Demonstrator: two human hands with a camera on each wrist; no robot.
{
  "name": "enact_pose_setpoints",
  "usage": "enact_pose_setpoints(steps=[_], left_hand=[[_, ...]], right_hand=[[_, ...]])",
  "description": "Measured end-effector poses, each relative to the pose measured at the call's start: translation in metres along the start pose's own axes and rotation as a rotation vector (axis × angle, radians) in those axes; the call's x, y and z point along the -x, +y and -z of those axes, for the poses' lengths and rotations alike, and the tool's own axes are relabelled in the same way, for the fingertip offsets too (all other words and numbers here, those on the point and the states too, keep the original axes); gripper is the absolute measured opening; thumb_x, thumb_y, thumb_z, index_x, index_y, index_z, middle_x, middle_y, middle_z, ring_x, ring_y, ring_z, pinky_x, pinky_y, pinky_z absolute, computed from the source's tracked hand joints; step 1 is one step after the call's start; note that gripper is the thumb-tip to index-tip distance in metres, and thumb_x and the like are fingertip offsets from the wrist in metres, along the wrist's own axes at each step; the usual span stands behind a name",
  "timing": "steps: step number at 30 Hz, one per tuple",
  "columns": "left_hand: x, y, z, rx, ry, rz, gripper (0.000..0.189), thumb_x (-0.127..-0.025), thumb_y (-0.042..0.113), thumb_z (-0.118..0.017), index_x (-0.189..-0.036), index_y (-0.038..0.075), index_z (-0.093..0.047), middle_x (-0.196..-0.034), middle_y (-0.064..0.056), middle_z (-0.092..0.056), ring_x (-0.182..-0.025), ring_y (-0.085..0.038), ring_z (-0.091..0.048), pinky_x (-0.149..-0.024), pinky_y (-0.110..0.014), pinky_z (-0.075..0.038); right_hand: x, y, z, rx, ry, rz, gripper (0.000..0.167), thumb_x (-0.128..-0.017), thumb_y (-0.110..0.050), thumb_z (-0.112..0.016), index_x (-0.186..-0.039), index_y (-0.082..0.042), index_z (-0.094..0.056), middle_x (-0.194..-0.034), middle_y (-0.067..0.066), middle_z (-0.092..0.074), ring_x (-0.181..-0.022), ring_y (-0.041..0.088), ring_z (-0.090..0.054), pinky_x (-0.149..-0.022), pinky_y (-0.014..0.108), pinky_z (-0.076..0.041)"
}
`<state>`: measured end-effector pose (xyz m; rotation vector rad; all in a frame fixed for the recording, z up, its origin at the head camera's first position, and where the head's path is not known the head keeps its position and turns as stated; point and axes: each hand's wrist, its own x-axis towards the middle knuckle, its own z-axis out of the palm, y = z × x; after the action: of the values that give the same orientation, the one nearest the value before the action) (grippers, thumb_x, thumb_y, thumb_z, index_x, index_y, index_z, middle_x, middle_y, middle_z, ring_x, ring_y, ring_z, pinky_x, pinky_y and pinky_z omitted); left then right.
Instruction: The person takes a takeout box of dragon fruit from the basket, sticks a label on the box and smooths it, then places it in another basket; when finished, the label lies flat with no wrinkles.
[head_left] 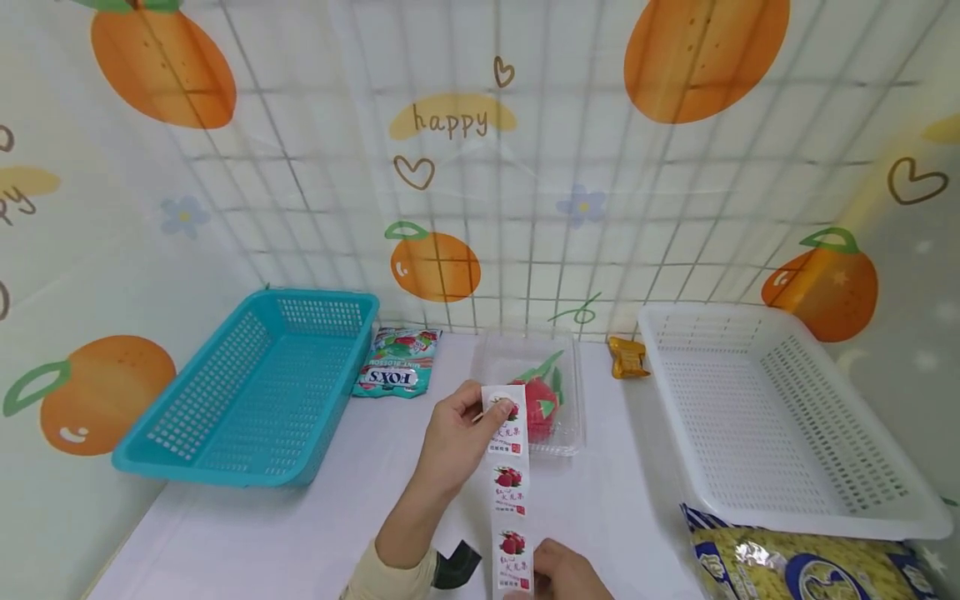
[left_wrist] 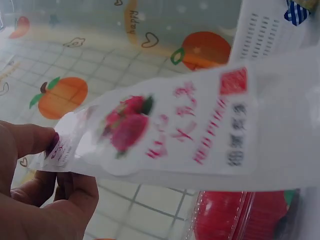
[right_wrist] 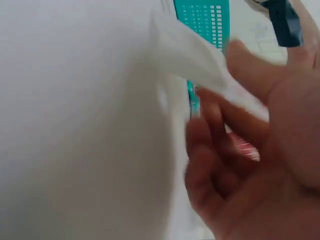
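A white strip of labels (head_left: pixel 508 460), each printed with red dragon fruit and writing, runs lengthwise between the two hands. My left hand (head_left: pixel 453 435) pinches its far end, thumb on the printed face. Lower down, my right hand (head_left: pixel 566 573) grips the near end between thumb and fingers; in the right wrist view the strip (right_wrist: pixel 192 55) looks blurred. Behind the strip stands a clear plastic box (head_left: pixel 572 433) holding a red dragon-fruit-like item (head_left: pixel 542 408) with green tips. The strip partly covers the box in the head view.
At the left sits a teal basket (head_left: pixel 322 450), with a Fox's candy bag (head_left: pixel 397 362) beside it. To the right are a small golden-wrapped piece (head_left: pixel 628 358), a white basket (head_left: pixel 675 417) and a bag of pasta (head_left: pixel 810 562). A fruit-print curtain (head_left: pixel 525 208) over a wire grid closes the back.
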<state>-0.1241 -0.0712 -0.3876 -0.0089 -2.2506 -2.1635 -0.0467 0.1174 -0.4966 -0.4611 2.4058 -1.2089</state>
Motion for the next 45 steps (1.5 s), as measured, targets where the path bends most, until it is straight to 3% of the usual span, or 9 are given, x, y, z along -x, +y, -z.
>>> enact_pose_setpoints(steps=[3,7,12,15,18,27,35,40,45], left_hand=[[0.001,-0.001,0.001,-0.005,0.006,-0.005,0.026,-0.096,0.022,-0.073,-0.116,0.006,-0.072,-0.11,-0.012,-0.065,-0.088,-0.017,-0.065,-0.075,-0.026,-0.061],[0.002,-0.003,0.003,-0.012,0.019,-0.008,0.026,-0.095,0.023,-0.074,-0.115,0.006,-0.073,-0.111,-0.012,-0.067,-0.089,-0.016,-0.066,-0.075,-0.025,-0.061],[0.001,-0.004,0.004,-0.017,0.017,-0.021,0.025,-0.095,0.022,-0.074,-0.113,0.005,-0.073,-0.109,-0.012,-0.066,-0.089,-0.017,-0.066,-0.074,-0.025,-0.061],[0.0,-0.004,0.003,-0.016,0.01,-0.036,0.023,-0.095,0.021,-0.074,-0.111,0.004,-0.073,-0.108,-0.012,-0.066,-0.088,-0.017,-0.065,-0.073,-0.023,-0.06],[-0.001,-0.004,0.003,-0.01,0.006,-0.047,0.022,-0.095,0.019,-0.074,-0.11,0.003,-0.074,-0.107,-0.013,-0.066,-0.088,-0.017,-0.064,-0.071,-0.021,-0.059],[-0.003,-0.002,0.003,-0.007,0.017,-0.04,0.022,-0.096,0.02,-0.073,-0.111,0.003,-0.073,-0.104,-0.014,-0.068,-0.086,-0.016,-0.065,-0.071,-0.021,-0.059],[-0.003,0.0,0.002,0.019,0.004,-0.046,0.019,-0.096,0.015,-0.071,-0.112,0.004,-0.071,-0.105,-0.013,-0.069,-0.088,-0.015,-0.065,-0.071,-0.021,-0.059],[-0.002,-0.002,0.0,0.029,-0.016,-0.049,0.02,-0.096,0.014,-0.071,-0.113,0.002,-0.071,-0.11,-0.013,-0.067,-0.091,-0.015,-0.064,-0.072,-0.019,-0.058],[-0.001,-0.005,-0.002,0.016,-0.041,-0.053,0.021,-0.097,0.015,-0.071,-0.113,0.002,-0.071,-0.113,-0.013,-0.065,-0.094,-0.016,-0.063,-0.076,-0.018,-0.057]], right_hand=[[0.0,-0.019,0.011,0.138,0.171,-0.084,0.048,-0.083,-0.051,-0.081,-0.111,-0.012,-0.076,-0.091,-0.007,-0.057,-0.072,0.004,-0.05,-0.063,0.017,-0.047],[-0.001,-0.047,0.026,0.192,0.422,-0.107,0.039,-0.082,-0.042,-0.084,-0.113,-0.019,-0.077,-0.093,-0.006,-0.059,-0.075,0.005,-0.051,-0.061,0.017,-0.046],[-0.004,-0.071,0.039,0.16,0.696,0.07,0.025,-0.081,-0.02,-0.088,-0.104,-0.02,-0.079,-0.088,-0.007,-0.061,-0.07,0.003,-0.051,-0.061,0.018,-0.047],[-0.008,-0.08,0.045,0.131,0.797,0.18,0.026,-0.078,-0.013,-0.089,-0.102,-0.018,-0.08,-0.087,-0.007,-0.063,-0.068,0.001,-0.051,-0.059,0.02,-0.048],[-0.012,-0.088,0.048,0.126,0.817,0.203,0.028,-0.077,-0.01,-0.09,-0.102,-0.018,-0.081,-0.087,-0.007,-0.064,-0.068,0.001,-0.052,-0.06,0.021,-0.049],[-0.018,-0.1,0.051,0.172,0.772,0.112,0.013,-0.08,-0.014,-0.088,-0.091,-0.019,-0.082,-0.08,-0.009,-0.063,-0.068,0.004,-0.053,-0.06,0.018,-0.048],[-0.023,-0.097,0.053,0.152,0.717,0.079,0.009,-0.084,-0.019,-0.085,-0.093,-0.019,-0.082,-0.078,-0.007,-0.063,-0.069,0.003,-0.055,-0.06,0.017,-0.048],[-0.026,-0.092,0.052,0.067,0.71,0.094,0.007,-0.083,-0.016,-0.086,-0.089,-0.018,-0.082,-0.077,-0.007,-0.063,-0.07,0.004,-0.057,-0.062,0.018,-0.05],[-0.031,-0.089,0.052,-0.073,0.667,0.009,0.006,-0.087,-0.018,-0.082,-0.089,-0.014,-0.08,-0.082,-0.004,-0.071,-0.072,0.007,-0.061,-0.064,0.019,-0.052]])
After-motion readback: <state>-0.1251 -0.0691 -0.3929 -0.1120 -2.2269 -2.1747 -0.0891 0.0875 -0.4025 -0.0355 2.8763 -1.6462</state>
